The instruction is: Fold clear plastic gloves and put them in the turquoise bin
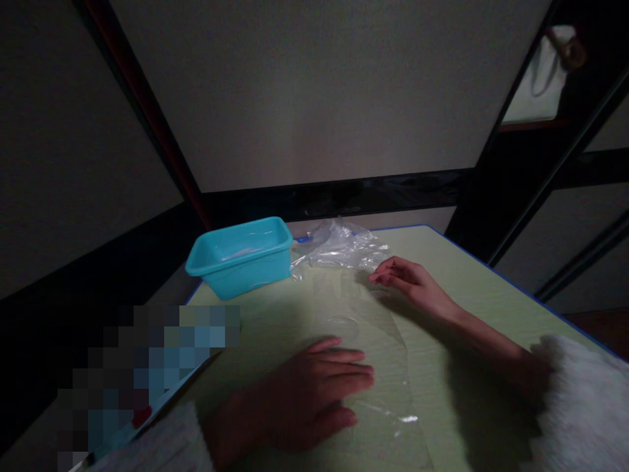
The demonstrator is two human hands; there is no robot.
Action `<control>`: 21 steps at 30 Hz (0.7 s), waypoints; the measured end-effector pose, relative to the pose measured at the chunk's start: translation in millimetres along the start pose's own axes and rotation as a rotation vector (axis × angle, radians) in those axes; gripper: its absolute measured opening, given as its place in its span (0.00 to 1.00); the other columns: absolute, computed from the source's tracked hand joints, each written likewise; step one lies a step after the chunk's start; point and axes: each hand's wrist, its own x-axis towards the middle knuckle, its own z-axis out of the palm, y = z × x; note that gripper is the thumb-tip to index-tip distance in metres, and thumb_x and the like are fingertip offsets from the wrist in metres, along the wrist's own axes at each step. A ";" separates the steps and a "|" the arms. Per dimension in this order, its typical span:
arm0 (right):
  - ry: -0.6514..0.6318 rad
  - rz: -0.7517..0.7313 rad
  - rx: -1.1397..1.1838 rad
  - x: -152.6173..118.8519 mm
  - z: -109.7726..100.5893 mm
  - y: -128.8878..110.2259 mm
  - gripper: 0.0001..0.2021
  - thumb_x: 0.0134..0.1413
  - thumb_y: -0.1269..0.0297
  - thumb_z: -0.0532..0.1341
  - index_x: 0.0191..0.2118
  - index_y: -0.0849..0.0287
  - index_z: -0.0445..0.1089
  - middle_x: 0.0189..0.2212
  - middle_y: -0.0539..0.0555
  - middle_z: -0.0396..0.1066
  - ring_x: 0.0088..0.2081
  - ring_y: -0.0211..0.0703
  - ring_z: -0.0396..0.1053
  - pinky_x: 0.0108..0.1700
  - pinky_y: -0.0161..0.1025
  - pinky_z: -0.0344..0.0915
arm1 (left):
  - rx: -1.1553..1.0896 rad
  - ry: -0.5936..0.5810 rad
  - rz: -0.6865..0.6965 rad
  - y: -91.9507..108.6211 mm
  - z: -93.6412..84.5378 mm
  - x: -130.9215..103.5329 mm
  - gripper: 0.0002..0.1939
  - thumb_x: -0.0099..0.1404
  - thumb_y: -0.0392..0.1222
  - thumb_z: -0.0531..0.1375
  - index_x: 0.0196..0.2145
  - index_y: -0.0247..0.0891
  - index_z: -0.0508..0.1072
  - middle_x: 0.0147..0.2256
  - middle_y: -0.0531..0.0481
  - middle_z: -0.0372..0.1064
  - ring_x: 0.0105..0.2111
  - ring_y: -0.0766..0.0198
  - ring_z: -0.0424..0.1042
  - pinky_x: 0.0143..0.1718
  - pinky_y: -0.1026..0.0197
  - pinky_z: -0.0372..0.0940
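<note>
- A sheet of clear plastic film (363, 321) lies flat on the desk (462, 269), running from near the far edge toward the person, its outline faint apart from a few glints.
- The left hand (314, 393) is stretched palm down over the film's near left part; its grip is loose, fingers straight and slightly apart.
- The right hand (407, 282) is at the film's far right side, fingers bent and thumb close to them; whether its grip is clamped on the film cannot be told.
- Just beyond the film, crumpled clear plastic (339, 244) sits in a heap near the far edge.
- To its left stands an open turquoise basin (255, 275), upright.
- Past the desk rises a grey panel (319, 98); at upper right, a white bag (540, 85) stands on a shelf.
</note>
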 end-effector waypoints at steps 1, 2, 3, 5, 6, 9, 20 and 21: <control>-0.024 -0.023 -0.039 -2.0 1.8 -0.8 0.10 0.51 0.56 0.57 0.33 0.58 0.64 0.35 0.56 0.72 0.40 0.47 0.69 0.45 0.45 0.62 | -0.002 0.001 0.004 1.4 0.1 -0.4 0.21 0.68 0.46 0.48 0.57 0.37 0.59 0.56 0.45 0.62 0.59 0.58 0.55 0.61 0.50 0.44; -0.059 -0.056 -0.096 -4.1 3.6 -1.6 0.10 0.53 0.57 0.56 0.34 0.58 0.64 0.35 0.56 0.71 0.41 0.48 0.68 0.46 0.45 0.62 | -0.006 0.002 0.008 3.0 0.2 -0.9 0.21 0.68 0.46 0.49 0.57 0.37 0.59 0.55 0.46 0.62 0.59 0.58 0.56 0.61 0.50 0.43; -0.104 -0.092 -0.168 -6.1 5.5 -2.2 0.10 0.55 0.58 0.54 0.35 0.59 0.65 0.36 0.57 0.71 0.41 0.48 0.68 0.46 0.45 0.61 | -0.011 0.000 0.010 4.7 0.2 -1.3 0.21 0.68 0.47 0.49 0.57 0.38 0.59 0.55 0.46 0.63 0.58 0.58 0.56 0.62 0.50 0.42; -0.200 -0.161 -0.331 -9.3 8.7 -2.6 0.10 0.58 0.60 0.51 0.39 0.59 0.65 0.38 0.57 0.71 0.40 0.47 0.68 0.44 0.45 0.62 | -0.023 -0.015 0.013 8.5 -0.1 -2.1 0.22 0.68 0.48 0.50 0.57 0.39 0.59 0.55 0.47 0.63 0.59 0.59 0.55 0.62 0.51 0.39; -0.236 -0.187 -0.401 -10.1 9.9 -2.3 0.10 0.59 0.62 0.50 0.40 0.58 0.65 0.38 0.57 0.71 0.40 0.47 0.68 0.43 0.45 0.63 | -0.029 -0.031 0.016 10.2 -0.2 -2.5 0.22 0.68 0.49 0.50 0.57 0.39 0.59 0.56 0.47 0.62 0.59 0.59 0.55 0.63 0.51 0.38; -0.266 -0.223 -0.502 -10.0 11.8 0.1 0.10 0.59 0.65 0.49 0.41 0.57 0.65 0.39 0.57 0.71 0.41 0.48 0.67 0.45 0.45 0.62 | -0.044 -0.064 0.015 13.4 -0.4 -3.3 0.23 0.69 0.51 0.49 0.59 0.41 0.57 0.57 0.49 0.60 0.60 0.59 0.53 0.63 0.52 0.36; -0.314 -0.225 -0.647 -5.6 13.7 8.4 0.15 0.60 0.63 0.47 0.49 0.58 0.62 0.50 0.61 0.67 0.52 0.52 0.64 0.58 0.60 0.44 | -0.044 -0.048 0.029 12.8 1.2 -3.0 0.24 0.69 0.53 0.47 0.58 0.40 0.57 0.58 0.49 0.59 0.60 0.60 0.52 0.63 0.53 0.36; -0.320 -0.209 -0.666 -5.2 13.8 8.9 0.16 0.60 0.62 0.46 0.50 0.58 0.61 0.51 0.62 0.66 0.53 0.53 0.63 0.58 0.61 0.42 | -0.044 -0.050 0.029 12.7 1.7 -3.3 0.24 0.69 0.52 0.48 0.58 0.39 0.58 0.58 0.49 0.59 0.60 0.60 0.52 0.63 0.53 0.35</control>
